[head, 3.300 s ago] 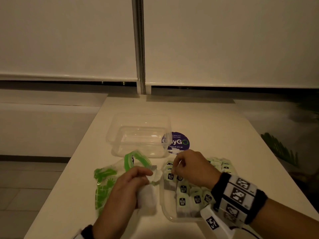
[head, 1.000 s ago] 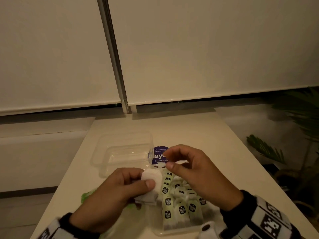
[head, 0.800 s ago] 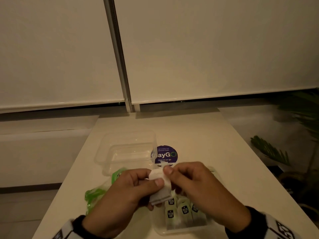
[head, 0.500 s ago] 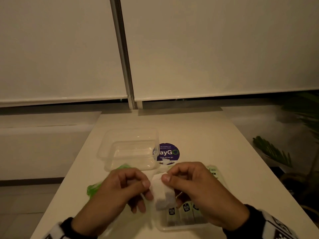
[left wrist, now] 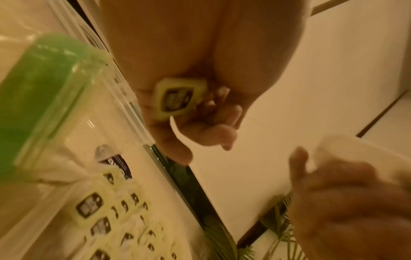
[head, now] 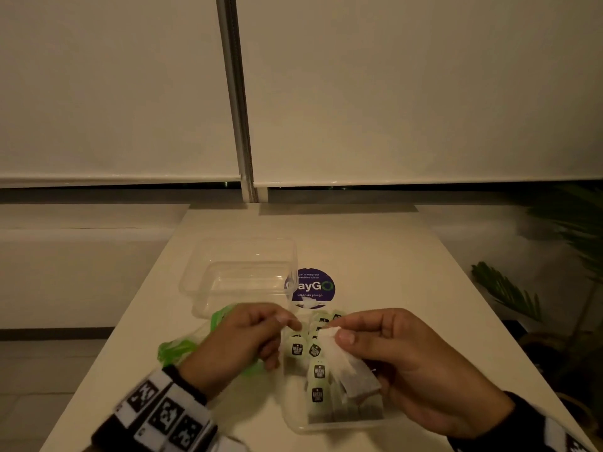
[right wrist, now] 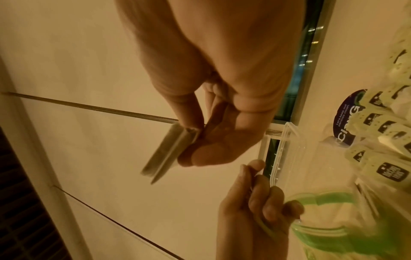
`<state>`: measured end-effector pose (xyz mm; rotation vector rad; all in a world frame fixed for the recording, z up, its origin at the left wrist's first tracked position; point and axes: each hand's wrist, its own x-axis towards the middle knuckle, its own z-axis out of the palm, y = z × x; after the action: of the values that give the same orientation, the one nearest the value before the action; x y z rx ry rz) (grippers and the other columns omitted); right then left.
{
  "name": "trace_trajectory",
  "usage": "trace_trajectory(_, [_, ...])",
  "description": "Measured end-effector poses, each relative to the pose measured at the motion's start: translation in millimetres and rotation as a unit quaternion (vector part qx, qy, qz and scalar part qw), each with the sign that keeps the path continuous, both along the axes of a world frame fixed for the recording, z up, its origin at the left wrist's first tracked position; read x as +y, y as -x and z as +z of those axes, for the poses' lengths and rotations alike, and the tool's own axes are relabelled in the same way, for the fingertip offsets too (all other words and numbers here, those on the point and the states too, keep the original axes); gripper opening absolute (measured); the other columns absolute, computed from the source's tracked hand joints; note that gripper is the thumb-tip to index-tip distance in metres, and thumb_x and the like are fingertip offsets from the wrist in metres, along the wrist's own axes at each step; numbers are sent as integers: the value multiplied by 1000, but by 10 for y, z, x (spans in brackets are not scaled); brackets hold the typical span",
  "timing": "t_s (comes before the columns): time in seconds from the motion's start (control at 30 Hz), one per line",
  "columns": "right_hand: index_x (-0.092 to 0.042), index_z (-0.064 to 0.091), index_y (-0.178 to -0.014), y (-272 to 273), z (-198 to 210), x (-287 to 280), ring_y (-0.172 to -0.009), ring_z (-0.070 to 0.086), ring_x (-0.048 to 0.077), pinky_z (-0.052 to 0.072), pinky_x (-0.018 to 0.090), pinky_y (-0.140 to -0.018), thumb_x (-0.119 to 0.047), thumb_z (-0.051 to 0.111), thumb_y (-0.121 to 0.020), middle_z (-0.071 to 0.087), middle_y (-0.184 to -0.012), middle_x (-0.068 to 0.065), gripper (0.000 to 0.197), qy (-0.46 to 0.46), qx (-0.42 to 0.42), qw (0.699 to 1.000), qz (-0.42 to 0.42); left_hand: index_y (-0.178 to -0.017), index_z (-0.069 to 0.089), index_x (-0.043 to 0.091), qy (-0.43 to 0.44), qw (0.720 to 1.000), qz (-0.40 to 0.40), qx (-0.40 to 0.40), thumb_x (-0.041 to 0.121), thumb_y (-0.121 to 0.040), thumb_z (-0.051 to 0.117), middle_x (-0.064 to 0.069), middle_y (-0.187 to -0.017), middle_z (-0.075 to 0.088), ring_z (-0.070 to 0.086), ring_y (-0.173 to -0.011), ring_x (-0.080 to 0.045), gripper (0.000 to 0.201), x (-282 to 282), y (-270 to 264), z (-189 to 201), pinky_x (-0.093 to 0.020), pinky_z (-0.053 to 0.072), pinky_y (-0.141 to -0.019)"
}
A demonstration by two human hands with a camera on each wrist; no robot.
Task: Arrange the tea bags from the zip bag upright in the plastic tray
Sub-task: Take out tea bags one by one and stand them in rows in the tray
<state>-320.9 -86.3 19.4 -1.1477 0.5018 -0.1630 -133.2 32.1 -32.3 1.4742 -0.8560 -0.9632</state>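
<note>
My right hand [head: 337, 334] pinches a white tea bag [head: 346, 363] by its top edge, just above the clear plastic tray [head: 329, 428]. Several tea bags with green tags [head: 318, 373] stand in rows in that tray. In the right wrist view the tea bag [right wrist: 171, 151] sits between thumb and fingers. My left hand [head: 288, 324] hovers a little to the left, fingers curled round this bag's green tag [left wrist: 180, 98], with the string trailing from it. The zip bag [head: 182, 349], clear with green print, lies under my left hand.
A second clear plastic container [head: 241, 275] stands empty behind the hands. A round purple sticker [head: 311, 285] lies on the white table [head: 391, 272] beside it. The table's edges run close on both sides, and a plant [head: 509, 291] stands to the right.
Half a second ago both hands held the tea bag together. The left hand has drawn away to the left with the tag, and the right hand now holds the bag alone over the tray.
</note>
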Motion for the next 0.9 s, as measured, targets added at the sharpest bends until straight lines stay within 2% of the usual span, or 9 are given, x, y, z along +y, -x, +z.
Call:
trace_trajectory(0.13, [-4,78,-93,-18,-56,23,-74,66,23,53,31,-69,-11,79,-67,74,-85,16,27,22,34,997,63,-79,69,7,-42,998,55,-7,21,-100,45,-1,-49,34,29,-41,-15,35,-73,-193,162,-23,31,-46])
trace_trajectory(0.23, [-1,76,-93,-64,-62,90,-52,59,10,47,19,-52,-4,77,-79,69,-60,2,13,74,74,986,129,-83,67,9,-97,991,38,-86,17,-96,51,7,-47,38,26,-43,-10,22,-184,-263,250,-21,22,-44])
trace_trajectory(0.3, [-4,74,-87,-118,-100,126,-39,48,3,41,15,-43,-1,70,-85,58,-46,-7,5,125,106,975,150,-84,68,12,-117,979,26,-164,5,-88,58,11,-48,45,32,-45,-9,13,-228,-269,358,-22,27,-45])
trace_trajectory(0.4, [-5,72,-79,-228,-281,113,-41,47,10,44,20,-45,-7,69,-84,54,-48,-4,7,234,153,952,122,-89,66,13,-96,976,-1,-196,-6,-79,56,9,-56,46,37,-52,-10,24,-179,-225,615,-20,35,-50])
trace_trajectory(0.5, [-3,70,-77,-316,-438,26,-46,53,17,50,27,-47,-9,63,-85,56,-51,-3,12,286,171,941,51,-91,69,15,-27,991,-22,-132,9,-65,49,2,-68,44,36,-61,-15,33,-28,-59,877,-24,34,-57])
trace_trajectory(0.6, [-5,69,-75,-369,-457,-68,-54,59,17,50,28,-47,-10,62,-88,62,-64,3,16,231,137,962,-55,-91,74,24,16,987,-51,-150,18,-65,48,5,-68,48,42,-65,-14,37,202,141,924,-31,37,-66])
trace_trajectory(0.73, [-8,68,-77,-401,-306,-147,-57,62,17,47,25,-44,-7,60,-92,65,-72,9,17,132,45,980,-143,-103,73,40,54,978,-91,-178,57,-71,71,15,-76,59,56,-71,1,36,456,444,646,-11,44,-71])
trace_trajectory(0.8, [-4,68,-82,-402,-199,-169,-59,63,17,47,25,-43,-6,60,-92,66,-71,9,13,100,10,981,-166,-109,68,50,58,959,-104,-259,65,-80,59,26,-80,61,60,-78,6,34,437,514,370,-3,43,-76])
trace_trajectory(0.9, [-1,67,-84,-374,-59,-172,-62,65,19,51,29,-47,-5,59,-92,67,-73,9,12,82,-22,982,-167,-103,64,61,-41,974,-134,-181,73,-69,47,17,-85,58,53,-89,12,39,297,678,205,12,25,-76])
